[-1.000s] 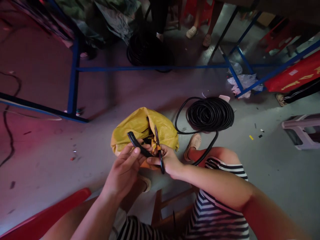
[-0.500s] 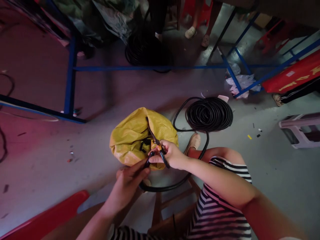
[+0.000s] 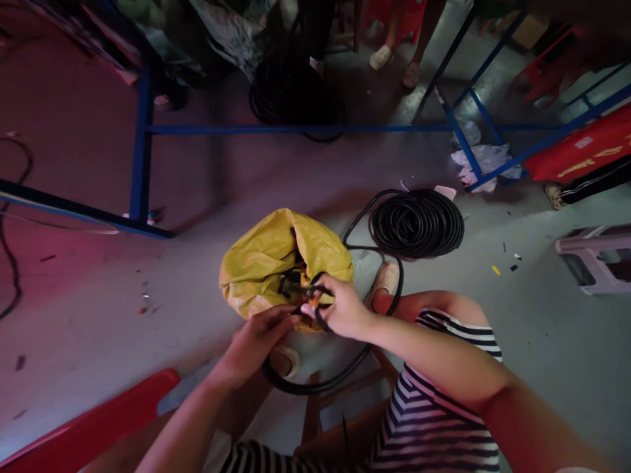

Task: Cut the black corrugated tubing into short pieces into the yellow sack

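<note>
My right hand (image 3: 342, 309) grips a pair of cutters with dark handles and an orange pivot (image 3: 313, 303), its blades pointing left over the mouth of a yellow bag (image 3: 266, 259) on the floor. My left hand (image 3: 256, 341) pinches the end of a black corrugated tube (image 3: 325, 378) right beside the cutters. The tube loops under my hands and runs up past my shoe to a black coil (image 3: 417, 223) on the floor. Short black pieces lie inside the bag's opening.
A blue metal frame (image 3: 142, 131) crosses the floor behind the bag, with another black coil (image 3: 293, 98) beyond it. Other people's feet (image 3: 394, 62) stand at the top. A red plastic seat (image 3: 93, 427) is at lower left, a stool (image 3: 596, 256) at right.
A cut piece of tube left my left hand. My left hand took the tube's end and drew more of it into a loop under my hands. The cutters swung from upright to sideways.
</note>
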Action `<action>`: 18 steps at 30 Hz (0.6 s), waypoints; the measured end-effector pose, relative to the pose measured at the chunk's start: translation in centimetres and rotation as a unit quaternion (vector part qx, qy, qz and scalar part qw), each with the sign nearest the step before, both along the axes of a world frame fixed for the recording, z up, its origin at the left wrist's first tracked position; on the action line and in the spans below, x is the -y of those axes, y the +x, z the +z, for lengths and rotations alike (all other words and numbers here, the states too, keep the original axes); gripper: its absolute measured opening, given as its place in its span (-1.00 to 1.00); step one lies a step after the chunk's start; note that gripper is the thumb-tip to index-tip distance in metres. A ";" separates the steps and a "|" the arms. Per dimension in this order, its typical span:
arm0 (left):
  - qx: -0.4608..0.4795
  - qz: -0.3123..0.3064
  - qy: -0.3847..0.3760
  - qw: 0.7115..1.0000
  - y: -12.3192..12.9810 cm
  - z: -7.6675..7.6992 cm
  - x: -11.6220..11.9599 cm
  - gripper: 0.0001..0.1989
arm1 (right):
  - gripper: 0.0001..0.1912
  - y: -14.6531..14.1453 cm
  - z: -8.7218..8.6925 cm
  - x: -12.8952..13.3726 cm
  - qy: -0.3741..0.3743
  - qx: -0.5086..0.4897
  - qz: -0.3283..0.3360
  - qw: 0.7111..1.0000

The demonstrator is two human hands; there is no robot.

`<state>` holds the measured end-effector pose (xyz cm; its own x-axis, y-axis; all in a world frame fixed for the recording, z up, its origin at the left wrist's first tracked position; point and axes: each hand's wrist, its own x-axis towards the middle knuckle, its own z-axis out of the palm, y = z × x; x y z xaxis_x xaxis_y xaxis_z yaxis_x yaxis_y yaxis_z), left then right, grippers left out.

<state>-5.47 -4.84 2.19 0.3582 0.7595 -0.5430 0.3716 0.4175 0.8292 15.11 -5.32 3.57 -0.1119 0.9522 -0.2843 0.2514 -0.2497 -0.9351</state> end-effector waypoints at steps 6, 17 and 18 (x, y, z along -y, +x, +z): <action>-0.032 -0.008 0.101 0.994 -1.7 3.0 -1.4 -0.63 | -0.53 2.0 0.5 -2.3 -0.016 -0.097 -0.124 0.987; -0.145 0.020 0.271 0.952 -1.7 4.3 0.2 -0.63 | -0.49 2.8 2.0 -3.1 -0.045 -0.098 -0.152 0.982; -0.144 0.024 0.276 0.950 -1.6 4.5 0.2 -0.64 | -0.49 2.9 2.2 -3.2 -0.047 -0.104 -0.150 0.982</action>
